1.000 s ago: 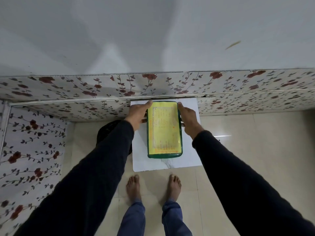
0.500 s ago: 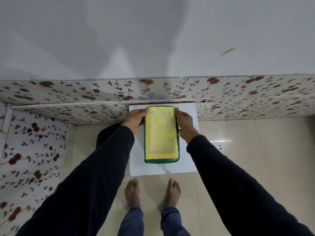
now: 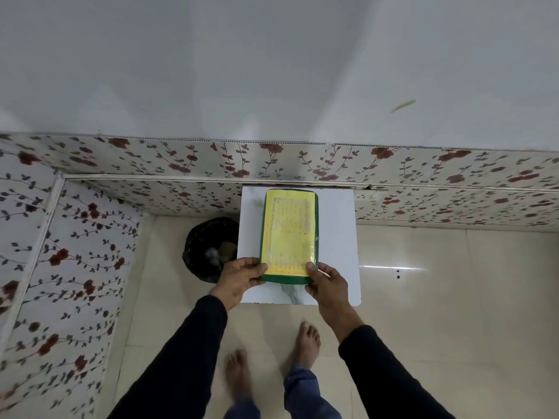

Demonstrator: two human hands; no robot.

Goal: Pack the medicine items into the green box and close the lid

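The green box (image 3: 289, 237) lies on a small white table (image 3: 338, 237) against the flowered wall. Its lid is down, and a yellow printed label covers the lid's top. My left hand (image 3: 240, 278) grips the box's near left corner, thumb on the lid. At the near right corner my right hand (image 3: 325, 281) grips the same way. No medicine items are visible; the shut lid hides the box's inside.
A black waste bin (image 3: 208, 249) with some rubbish stands on the floor just left of the table. The flowered wall panels (image 3: 90, 237) close off the left and far sides. Beige floor tiles (image 3: 438, 297) stretch to the right. My bare feet (image 3: 307, 343) stand below the table.
Both hands have slid from the box's far end, near the wall, down to its near corners. The box lies in the same place with its lid down.
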